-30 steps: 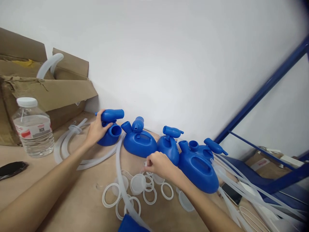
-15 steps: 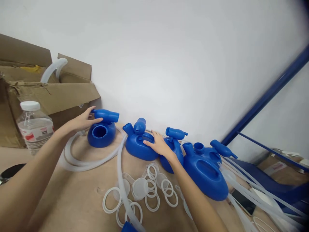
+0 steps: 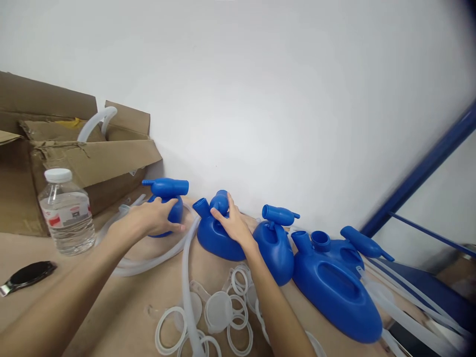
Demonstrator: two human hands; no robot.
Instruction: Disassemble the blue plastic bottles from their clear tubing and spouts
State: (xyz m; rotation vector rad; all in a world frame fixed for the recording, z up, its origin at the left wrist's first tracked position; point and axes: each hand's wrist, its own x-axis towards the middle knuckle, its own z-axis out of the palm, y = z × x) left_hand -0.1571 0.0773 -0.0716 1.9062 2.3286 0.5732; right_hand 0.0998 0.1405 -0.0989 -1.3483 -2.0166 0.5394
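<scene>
My left hand (image 3: 158, 215) is over the front of the leftmost blue bottle (image 3: 175, 212), fingers apart, hiding its opening. A blue spout piece (image 3: 169, 187) lies across the top of that bottle. My right hand (image 3: 231, 218) rests with spread fingers at the second blue bottle (image 3: 215, 239), its thumb and fingertips beside the blue spout piece (image 3: 220, 202) on top. Right of it stands a third blue bottle (image 3: 278, 250) with another spout piece (image 3: 278, 215) across it. Larger blue bottles (image 3: 334, 287) sit farther right.
A cardboard box (image 3: 104, 161), a water bottle (image 3: 68, 213) and a watch (image 3: 29, 274) are at the left. White rings (image 3: 240, 337), round caps (image 3: 218, 311) and a clear hose (image 3: 187, 277) lie in front. A blue metal frame (image 3: 420, 171) is at the right.
My left hand has moved down from the spout piece to the bottle's front. My right hand has shifted up and left toward the second bottle's spout piece. The view has shifted too.
</scene>
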